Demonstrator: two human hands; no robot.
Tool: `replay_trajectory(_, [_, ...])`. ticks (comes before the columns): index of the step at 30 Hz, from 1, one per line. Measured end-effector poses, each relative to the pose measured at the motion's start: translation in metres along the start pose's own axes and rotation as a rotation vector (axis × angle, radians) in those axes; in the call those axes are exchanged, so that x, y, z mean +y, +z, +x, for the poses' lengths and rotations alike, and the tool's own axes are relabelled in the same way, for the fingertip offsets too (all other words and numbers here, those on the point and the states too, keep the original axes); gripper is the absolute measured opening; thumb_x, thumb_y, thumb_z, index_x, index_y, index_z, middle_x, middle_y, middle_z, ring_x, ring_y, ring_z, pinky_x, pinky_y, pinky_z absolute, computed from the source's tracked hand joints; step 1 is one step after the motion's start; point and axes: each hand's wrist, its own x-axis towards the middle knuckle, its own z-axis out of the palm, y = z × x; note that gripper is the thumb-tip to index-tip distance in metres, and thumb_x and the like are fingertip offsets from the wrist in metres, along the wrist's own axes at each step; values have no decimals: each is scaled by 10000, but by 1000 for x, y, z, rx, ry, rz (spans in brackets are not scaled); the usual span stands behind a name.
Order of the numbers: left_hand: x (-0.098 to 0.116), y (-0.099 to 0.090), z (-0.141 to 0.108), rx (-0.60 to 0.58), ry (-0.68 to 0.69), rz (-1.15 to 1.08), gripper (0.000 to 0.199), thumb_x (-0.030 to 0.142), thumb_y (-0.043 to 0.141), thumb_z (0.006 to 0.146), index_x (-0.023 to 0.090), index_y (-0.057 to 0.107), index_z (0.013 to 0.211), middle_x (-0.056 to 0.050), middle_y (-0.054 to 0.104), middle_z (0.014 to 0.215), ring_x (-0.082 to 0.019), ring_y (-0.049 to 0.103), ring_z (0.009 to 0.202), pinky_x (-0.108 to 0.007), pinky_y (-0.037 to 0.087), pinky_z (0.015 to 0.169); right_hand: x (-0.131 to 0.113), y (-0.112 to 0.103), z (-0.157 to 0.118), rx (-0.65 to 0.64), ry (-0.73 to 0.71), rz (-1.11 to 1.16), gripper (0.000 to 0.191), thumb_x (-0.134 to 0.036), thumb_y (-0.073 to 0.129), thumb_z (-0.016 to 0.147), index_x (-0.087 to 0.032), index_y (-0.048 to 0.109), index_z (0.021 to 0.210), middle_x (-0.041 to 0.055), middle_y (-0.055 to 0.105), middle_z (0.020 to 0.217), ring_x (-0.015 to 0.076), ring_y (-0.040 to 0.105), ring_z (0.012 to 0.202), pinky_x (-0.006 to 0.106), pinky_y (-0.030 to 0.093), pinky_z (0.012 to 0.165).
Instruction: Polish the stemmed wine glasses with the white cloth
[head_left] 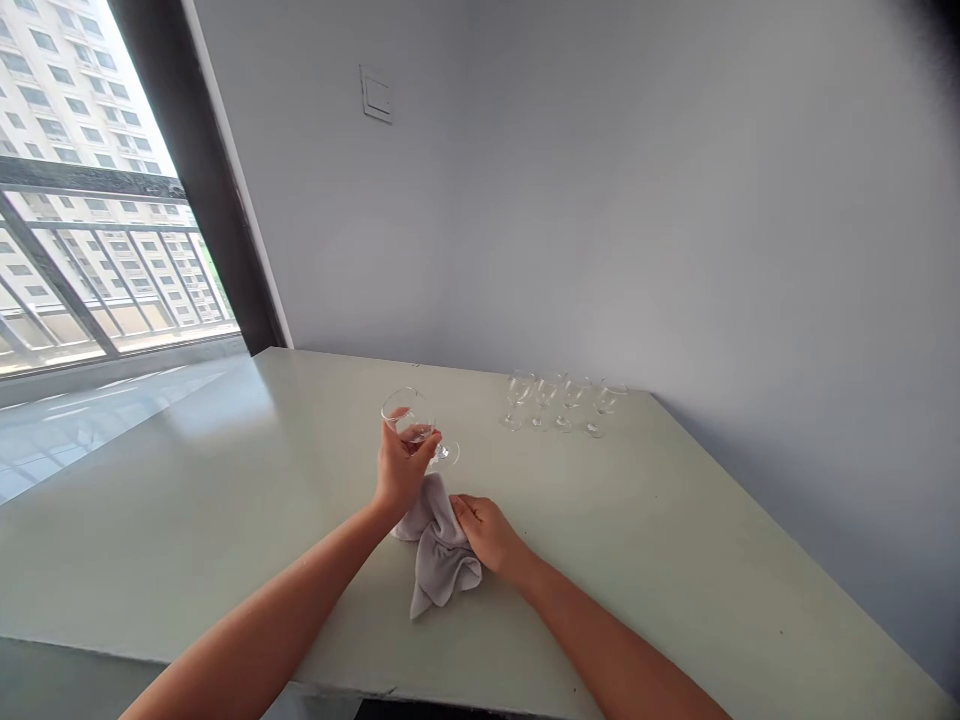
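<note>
The left hand covers the middle of the wine glass, so its stem is hidden. The right hand hides part of the gray cloth. The left arm and right arm are cut off by the picture's bottom edge, and the glasses at the back are too small and see-through to tell if they are clean.

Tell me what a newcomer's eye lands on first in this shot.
The left hand stands out first, gripping a tilted stemmed glass over the middle of the pale green table, while the right hand rests on a crumpled grey cloth beside it. Farther back, four more stemmed glasses stand in a row near the wall. At far left, a bright window shows a balcony railing and an apartment block.
</note>
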Motion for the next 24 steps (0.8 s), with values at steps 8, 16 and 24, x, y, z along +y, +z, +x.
replay_trajectory(8, [-3,12,-19,-128,41,78,508,312,611,684,211,351,1108,-10,620,824,-117,593,702,-249,451,662,1,-21,6,449,-387,-660,189,-274,478,824,-196,611,934,39,554,745,168,469,725,289,370,688])
replay_trajectory(16, [-20,22,-37,-336,79,221,569,260,545,723,234,289,1230,-44,560,1028,-115,556,786,-246,455,668,21,-20,18,372,-241,-551,135,-187,464,756,-190,564,665,-8,551,634,133,493,628,222,350,581])
replay_trajectory(24, [-47,21,-35,-553,148,539,581,229,544,689,273,339,1230,-20,488,1110,-120,507,831,-283,432,767,42,-78,34,602,70,-683,224,-320,414,803,-189,591,839,6,626,661,132,559,619,208,364,602])
